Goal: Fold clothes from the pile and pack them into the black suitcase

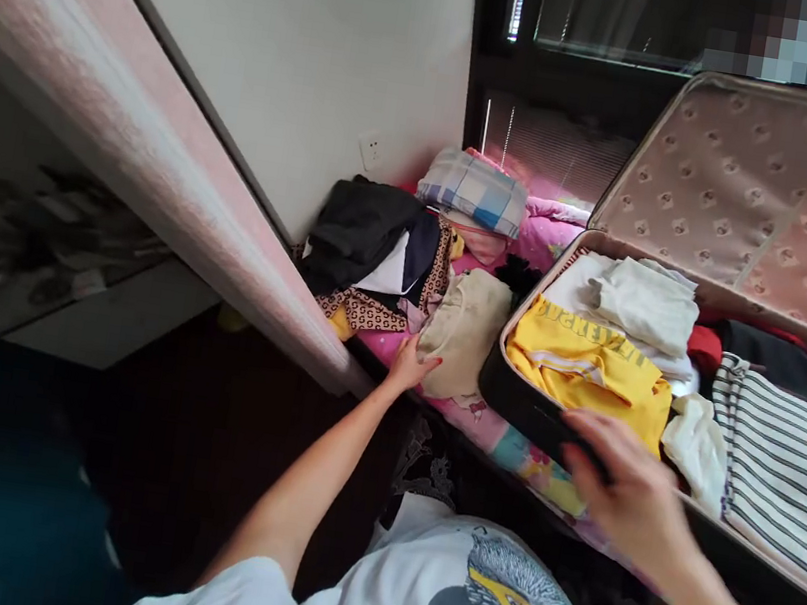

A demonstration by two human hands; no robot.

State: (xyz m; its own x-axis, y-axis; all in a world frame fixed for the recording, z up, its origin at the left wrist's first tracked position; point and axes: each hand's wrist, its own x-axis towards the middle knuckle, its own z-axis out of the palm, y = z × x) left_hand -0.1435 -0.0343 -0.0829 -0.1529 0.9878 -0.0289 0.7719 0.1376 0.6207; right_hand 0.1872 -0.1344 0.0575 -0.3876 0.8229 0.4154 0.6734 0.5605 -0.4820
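My left hand (412,365) grips the near left edge of a folded beige garment (469,328), which lies on the pink bedding just left of an open suitcase (528,407). My right hand (623,482), blurred by motion, is at the suitcase's front side, its fingers curled round the dark handle (586,447). Inside the suitcase are a yellow garment (591,366) with lettering, a white folded garment (646,303), a small white cloth (697,442) and a black-and-white striped garment (789,461).
Dark clothes (361,226) and a patterned brown cloth (376,312) are heaped by the wall (337,40). Behind them sits a plaid folded item (473,190). The suitcase lid (753,193) stands raised near the window. A pink-and-white edge (170,136) slants across the left.
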